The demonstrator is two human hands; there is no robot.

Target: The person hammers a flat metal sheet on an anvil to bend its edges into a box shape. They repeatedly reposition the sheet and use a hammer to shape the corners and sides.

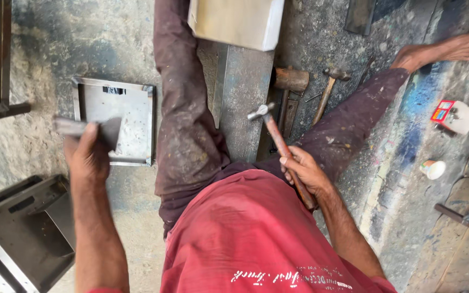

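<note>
Two hands: wooden-handled hammer (280, 144), blurred, perhaps metal strip (80, 128).

small red and white box (454, 115) on floor, far right

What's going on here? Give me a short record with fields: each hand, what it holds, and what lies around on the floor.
Left hand: holds a flat grey metal piece, blurred, above a shallow metal tray.
Right hand: grip closed on the wooden handle of a hammer, head pointing away from the body.
Between the legs: a long steel plate with a pale metal box at its far end.
Beside the plate: a wooden mallet and a second hammer.
Left foreground: a dark metal box.
</note>
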